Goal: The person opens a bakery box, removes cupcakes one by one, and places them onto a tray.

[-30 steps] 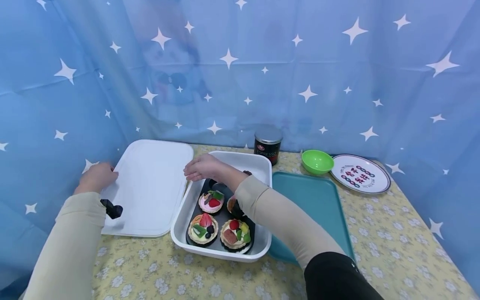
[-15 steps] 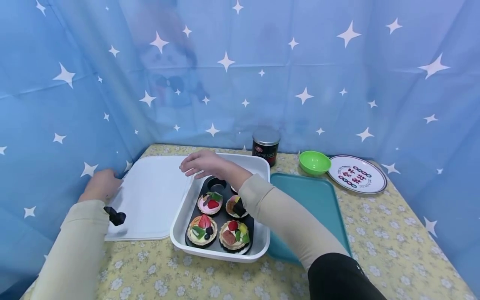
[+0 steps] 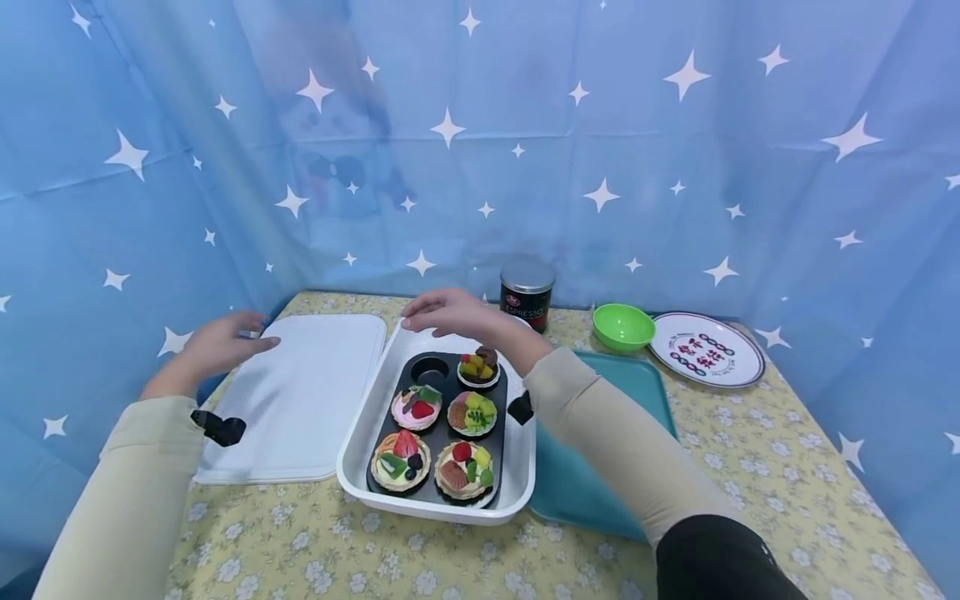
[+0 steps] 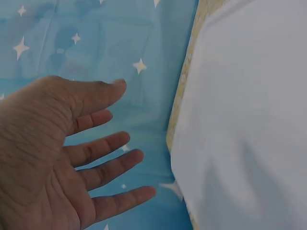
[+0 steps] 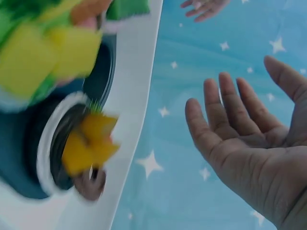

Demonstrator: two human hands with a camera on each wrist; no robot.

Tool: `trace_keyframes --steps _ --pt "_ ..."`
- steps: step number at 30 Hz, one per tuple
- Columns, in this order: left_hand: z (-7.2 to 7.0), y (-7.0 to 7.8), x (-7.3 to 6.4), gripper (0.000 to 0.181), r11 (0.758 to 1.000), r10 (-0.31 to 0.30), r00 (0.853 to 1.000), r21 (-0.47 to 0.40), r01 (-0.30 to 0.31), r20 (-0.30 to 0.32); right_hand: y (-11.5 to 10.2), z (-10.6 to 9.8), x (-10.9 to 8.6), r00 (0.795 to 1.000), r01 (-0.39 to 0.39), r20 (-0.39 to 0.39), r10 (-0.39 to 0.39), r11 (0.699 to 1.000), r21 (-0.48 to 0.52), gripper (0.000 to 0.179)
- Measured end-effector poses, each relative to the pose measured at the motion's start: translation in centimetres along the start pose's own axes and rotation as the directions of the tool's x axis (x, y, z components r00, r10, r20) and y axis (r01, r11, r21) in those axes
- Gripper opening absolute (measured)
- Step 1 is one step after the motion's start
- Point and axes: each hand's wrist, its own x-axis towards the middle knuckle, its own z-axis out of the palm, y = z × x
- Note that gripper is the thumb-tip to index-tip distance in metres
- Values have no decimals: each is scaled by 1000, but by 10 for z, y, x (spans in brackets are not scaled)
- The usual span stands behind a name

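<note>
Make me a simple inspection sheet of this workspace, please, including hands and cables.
Surface: yellow cloth with white flowers.
Job's things: black rectangular muffin pan inside a deep white rectangular tub; five round fruit tarts in the pan's cups, the far-left cup without one; flat white rectangular board on the left.
Clutter: flat teal rectangular tray, round green bowl, round white plate, black cylindrical espresso can with silvery lid.
Hands: left hand near the board's left edge, right hand near the tub's far end; neither holds anything.
Cables: nothing seen.
Surroundings: blue curtain with white stars.
</note>
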Motion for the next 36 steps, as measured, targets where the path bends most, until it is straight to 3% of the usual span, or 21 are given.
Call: trace_keyframes --steps 6,11,16,22,27,31,36 --pt "18 16 1 78 992 48 999 -116 -49 -10 15 -20 -30 997 20 -66 -28 992 -126 39" --pt "36 29 3 78 970 70 998 -232 -68 1 32 -31 -52 989 44 -120 -80 959 -278 43" --pt "55 43 3 81 941 138 990 -316 -125 20 49 -36 -67 990 34 -114 -80 931 -363 48" --pt "80 59 7 78 901 206 978 -399 -173 41 69 -31 -72 998 -13 -56 -17 873 -488 61" --pt "101 74 14 73 864 243 965 -474 -169 99 86 -25 -70 999 -54 -24 49 822 -566 70" --pt "112 81 18 72 845 258 954 -513 -148 150 92 -18 -68 998 -66 -47 48 794 -605 76" --pt "123 81 23 71 828 243 955 -549 -114 168 94 -11 -69 994 -83 -102 24 774 -628 81"
